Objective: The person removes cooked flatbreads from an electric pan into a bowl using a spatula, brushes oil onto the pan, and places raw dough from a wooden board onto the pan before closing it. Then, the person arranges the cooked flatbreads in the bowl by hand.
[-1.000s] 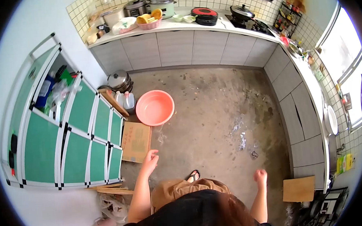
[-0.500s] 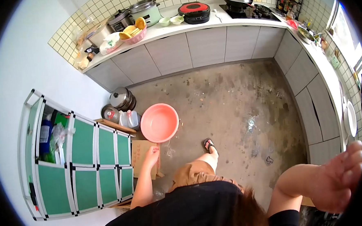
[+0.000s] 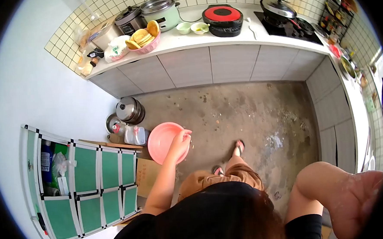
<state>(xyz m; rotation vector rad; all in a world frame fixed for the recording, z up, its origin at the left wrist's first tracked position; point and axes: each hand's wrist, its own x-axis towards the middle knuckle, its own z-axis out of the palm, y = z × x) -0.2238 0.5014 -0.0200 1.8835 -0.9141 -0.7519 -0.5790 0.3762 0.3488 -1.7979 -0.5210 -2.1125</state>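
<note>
Over the pink basin (image 3: 163, 140) on the floor, my left hand (image 3: 180, 140) curls loosely at its rim; my right hand (image 3: 356, 197), empty, hangs open, raised close beside me.

Basin (image 3: 164, 140) is showing salmon pink against mottled grey concrete floor (image 3: 251, 112). Cabinet (image 3: 88, 181) panels are reading green, white frames, black corner marks. Wall tiles (image 3: 107, 5) are showing cream in a small square grid. Surface (image 3: 239, 34) is reading white, doors below pale grey. Hotplate (image 3: 222, 15) is showing a red top on black. Rice cooker (image 3: 162, 8) is looking pale green. Shorts (image 3: 229, 180) are showing tan, top (image 3: 205, 222) black.
</note>
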